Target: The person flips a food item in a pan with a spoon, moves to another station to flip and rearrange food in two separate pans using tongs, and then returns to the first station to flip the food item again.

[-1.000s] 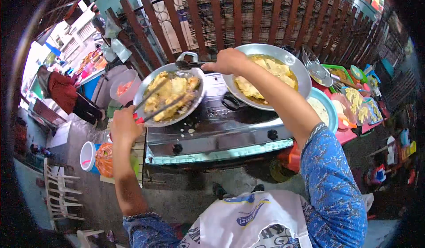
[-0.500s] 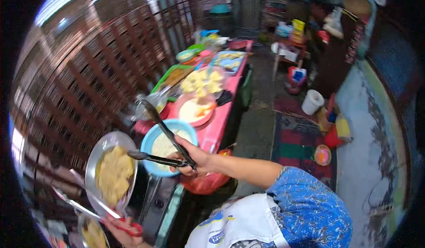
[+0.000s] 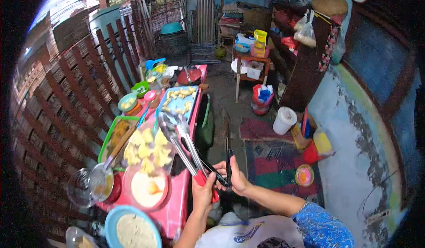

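My left hand (image 3: pixel 203 194) is closed around the red handle of metal tongs (image 3: pixel 200 178), whose silver arms point up and away over the table. My right hand (image 3: pixel 239 179) grips black tongs (image 3: pixel 229 166) near their joined end, their arms spread apart. The hands are close together in front of the apron, beside the table's right edge. Just left of the metal tongs are pale yellow pieces of food (image 3: pixel 146 148) in a clear bowl. Nearer stand a pink bowl (image 3: pixel 165 194) of creamy liquid and a light blue basin (image 3: pixel 109 223) with pale batter.
A long table with a pink cover (image 3: pixel 180 190) runs away on the left, beside a slatted fence (image 3: pixel 66 88). It bears a green tray (image 3: pixel 106 146), a blue tray (image 3: pixel 191 111) and a strainer (image 3: pixel 98 177). On the right are a white bucket (image 3: pixel 283 122) and a patterned mat (image 3: pixel 265 159).
My view has swung right, away from the pans of frying food. Both hands have come together in front of me, each keeping its tongs.
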The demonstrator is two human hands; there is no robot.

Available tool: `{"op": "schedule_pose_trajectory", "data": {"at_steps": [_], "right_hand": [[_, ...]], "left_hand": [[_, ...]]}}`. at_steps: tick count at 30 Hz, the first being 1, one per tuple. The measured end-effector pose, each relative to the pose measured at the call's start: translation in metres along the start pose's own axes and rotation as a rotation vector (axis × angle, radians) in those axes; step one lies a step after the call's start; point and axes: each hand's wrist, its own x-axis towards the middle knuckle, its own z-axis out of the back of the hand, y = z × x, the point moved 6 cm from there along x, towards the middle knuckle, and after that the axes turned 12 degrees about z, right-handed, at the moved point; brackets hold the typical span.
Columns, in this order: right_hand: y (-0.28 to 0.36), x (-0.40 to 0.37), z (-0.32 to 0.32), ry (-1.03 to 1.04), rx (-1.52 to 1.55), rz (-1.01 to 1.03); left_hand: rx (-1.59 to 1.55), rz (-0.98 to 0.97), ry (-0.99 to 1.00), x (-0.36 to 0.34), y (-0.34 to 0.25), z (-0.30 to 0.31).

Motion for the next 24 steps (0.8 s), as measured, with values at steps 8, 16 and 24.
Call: {"op": "schedule_pose_trajectory", "data": {"at_steps": [8,16,24], "right_hand": [[0.092,0.169,0.132,-0.364,-0.406,0.237],[0.152,0.352,0.282,-0.240,-0.582,0.008],[0.200,0.576,0.357,0.231,-0.427,-0.168]], "left_hand": [[-0.019,0.065,-0.046,0.204,-0.046,-0.115],[0.101,0.148,0.040,0.432,-0.052,-0.220],[-0.079,0.071,-0.152,0.641,-0.107,-0.247]]}}
